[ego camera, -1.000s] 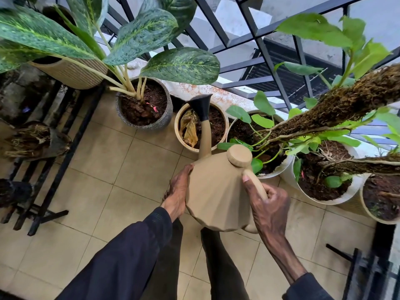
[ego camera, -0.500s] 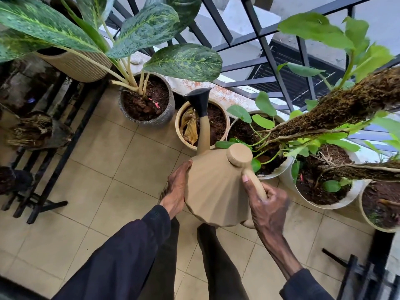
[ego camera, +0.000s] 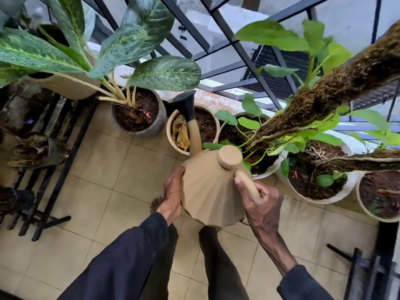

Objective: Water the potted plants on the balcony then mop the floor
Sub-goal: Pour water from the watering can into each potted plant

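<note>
I hold a tan faceted watering can [ego camera: 208, 191] over the tiled floor. My right hand [ego camera: 260, 204] is closed around its handle. My left hand [ego camera: 173, 195] lies flat against the can's left side. The can's black rose [ego camera: 184, 105] is tilted over a beige pot [ego camera: 173, 118] of dark soil with a dried leaf. To its left a grey pot [ego camera: 161, 120] carries a large variegated plant. To the right stand white pots [ego camera: 320, 199] with green climbers on mossy poles [ego camera: 337, 87].
A black metal plant stand [ego camera: 58, 169] with pots runs along the left. The balcony railing [ego camera: 242, 53] closes off the far side. Another black frame [ego camera: 363, 267] sits at the lower right. Beige floor tiles [ego camera: 104, 169] lie between the stand and my legs.
The view has shifted slightly and the can's spout has risen a little over the beige pot. Both hands keep the same hold on the can.
</note>
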